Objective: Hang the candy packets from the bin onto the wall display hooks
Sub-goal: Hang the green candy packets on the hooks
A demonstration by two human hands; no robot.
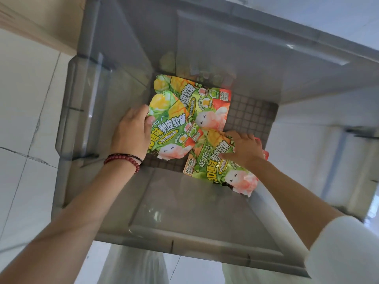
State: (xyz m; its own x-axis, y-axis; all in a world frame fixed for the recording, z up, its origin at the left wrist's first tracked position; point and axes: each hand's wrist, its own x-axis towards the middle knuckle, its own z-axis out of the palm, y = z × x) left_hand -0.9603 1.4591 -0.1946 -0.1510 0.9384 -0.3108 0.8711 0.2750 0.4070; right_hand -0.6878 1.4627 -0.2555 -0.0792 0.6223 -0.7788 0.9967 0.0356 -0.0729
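On the floor of the bin (82,99), my left hand (133,130) pinches the left edge of the middle packet (174,130), which stretches rightward from that grip, while my right hand (244,149) lies atop the nearer packet (215,160) (whether gripping, I cannot tell).

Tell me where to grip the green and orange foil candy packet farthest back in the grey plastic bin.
I would pinch its free right edge, coming from the right over the bare grid floor: the far packet lies flat, its left part under the second green packet the left hand grips.
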